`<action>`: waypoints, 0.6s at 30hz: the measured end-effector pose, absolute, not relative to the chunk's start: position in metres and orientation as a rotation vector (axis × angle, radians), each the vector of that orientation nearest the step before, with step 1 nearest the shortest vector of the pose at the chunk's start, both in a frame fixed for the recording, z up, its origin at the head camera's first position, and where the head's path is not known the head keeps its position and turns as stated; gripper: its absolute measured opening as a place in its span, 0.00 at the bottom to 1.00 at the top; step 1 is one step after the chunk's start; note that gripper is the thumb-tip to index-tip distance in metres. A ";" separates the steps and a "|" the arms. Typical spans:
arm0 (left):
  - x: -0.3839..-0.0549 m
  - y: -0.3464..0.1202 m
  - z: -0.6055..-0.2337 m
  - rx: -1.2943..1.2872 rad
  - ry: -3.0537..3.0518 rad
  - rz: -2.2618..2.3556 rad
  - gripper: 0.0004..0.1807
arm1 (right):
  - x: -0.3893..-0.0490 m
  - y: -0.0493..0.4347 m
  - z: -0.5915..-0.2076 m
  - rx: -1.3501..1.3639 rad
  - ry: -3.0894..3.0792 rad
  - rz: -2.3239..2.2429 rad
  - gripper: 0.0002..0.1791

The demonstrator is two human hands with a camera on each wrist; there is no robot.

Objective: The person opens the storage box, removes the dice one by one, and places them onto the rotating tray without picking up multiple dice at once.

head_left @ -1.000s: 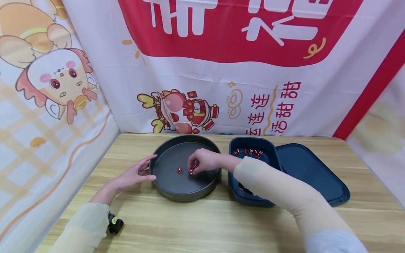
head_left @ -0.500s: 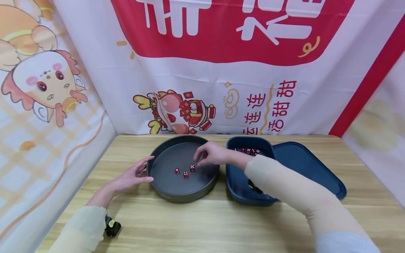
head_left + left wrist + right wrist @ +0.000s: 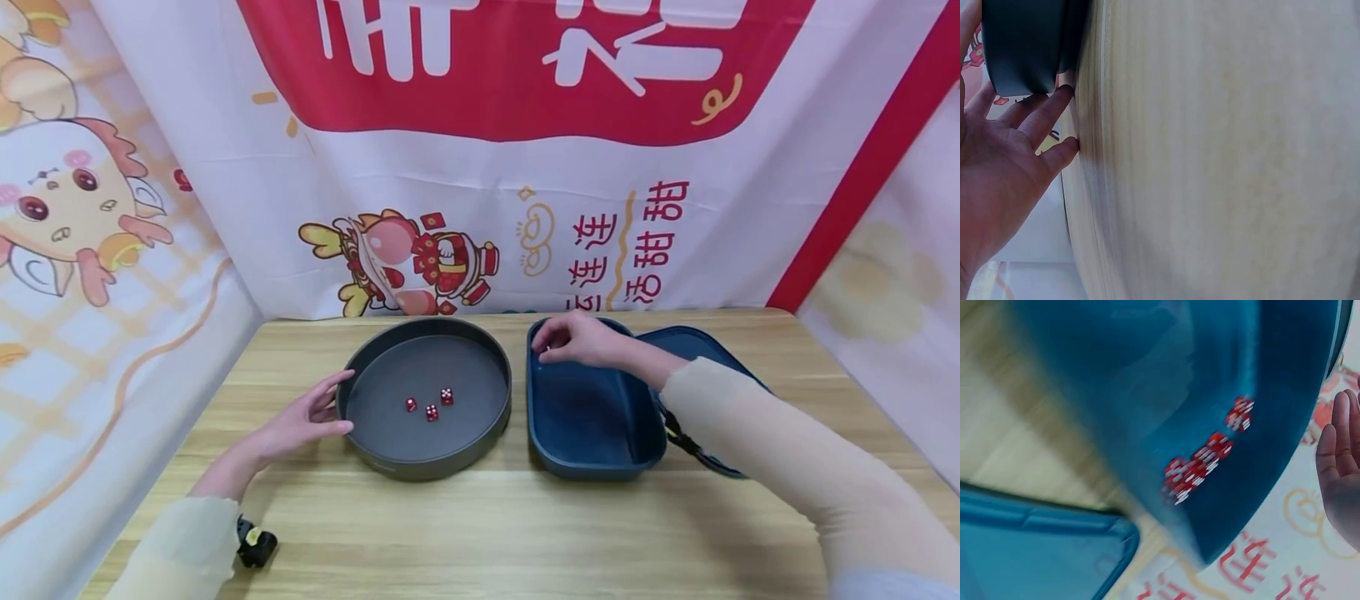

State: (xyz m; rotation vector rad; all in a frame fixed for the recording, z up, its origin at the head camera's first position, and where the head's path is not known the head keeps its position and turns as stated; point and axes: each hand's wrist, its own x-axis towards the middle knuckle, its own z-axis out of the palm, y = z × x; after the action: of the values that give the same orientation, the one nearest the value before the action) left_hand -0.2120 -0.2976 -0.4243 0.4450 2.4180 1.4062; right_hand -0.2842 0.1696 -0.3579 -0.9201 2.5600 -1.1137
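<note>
Thumb and forefinger loosely bent and parted, our right hand (image 3: 581,337) dips over the far corner of a dark blue box (image 3: 588,421) just right of the round gray pan, on the side nearest that pan. A small glint of red shows in the gap between the fingers; whether the tips touch anything there, we cannot tell. More red dice (image 3: 1197,465) lie clustered in a ragged row inside the box, blurred in the right wrist view.

At the opposite side, our left hand (image 3: 303,425) spreads thumb and fingers wide against the outer left wall of the gray pan (image 3: 420,454), touching it without curling round it. Within the pan, right of its center line's near end, sit three red dice (image 3: 432,412) with white pips, close together but apart.

Farther out, a dark blue lid (image 3: 686,342) lies beyond the box from the pan, partly covered by our right forearm. A black device (image 3: 257,546) shows at our left wrist, nearer us than the pan. All rest on a wood-grain table (image 3: 420,533), and behind the pan hangs a white cloth (image 3: 255,233) printed with red lettering and a cartoon figure.
</note>
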 end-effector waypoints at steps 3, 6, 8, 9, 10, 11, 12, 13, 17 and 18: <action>-0.212 -0.298 -0.423 0.439 2.418 1.401 0.44 | -0.283 0.184 -0.360 -0.834 2.609 -1.054 0.09; -0.210 -0.297 -0.422 0.421 2.420 1.396 0.43 | -0.283 0.197 -0.362 -0.801 2.619 -1.012 0.09; -0.210 -0.297 -0.421 0.413 2.424 1.388 0.44 | -0.283 0.204 -0.364 -0.792 2.612 -0.994 0.10; -0.209 -0.297 -0.421 0.410 2.424 1.389 0.44 | -0.283 0.207 -0.366 -0.790 2.611 -0.980 0.10; -0.209 -0.296 -0.420 0.410 2.425 1.389 0.44 | -0.283 0.210 -0.367 -0.794 2.611 -0.970 0.10; -0.209 -0.296 -0.420 0.408 2.425 1.389 0.44 | -0.283 0.214 -0.368 -0.792 2.612 -0.957 0.10; -0.209 -0.296 -0.420 0.406 2.427 1.386 0.44 | -0.283 0.217 -0.369 -0.782 2.611 -0.948 0.10; -0.209 -0.296 -0.420 0.405 2.428 1.387 0.44 | -0.283 0.220 -0.370 -0.780 2.618 -0.928 0.10; -0.210 -0.295 -0.421 0.407 2.432 1.384 0.43 | -0.284 0.231 -0.371 -0.779 2.668 -0.797 0.11; -0.210 -0.295 -0.421 0.408 2.434 1.383 0.43 | -0.284 0.233 -0.371 -0.776 2.681 -0.760 0.12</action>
State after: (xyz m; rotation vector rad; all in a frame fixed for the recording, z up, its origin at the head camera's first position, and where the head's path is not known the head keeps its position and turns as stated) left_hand -0.2100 -0.2951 -0.4206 0.4079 2.4335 1.3829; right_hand -0.2843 0.2334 -0.3714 -0.7760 2.6813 -0.7601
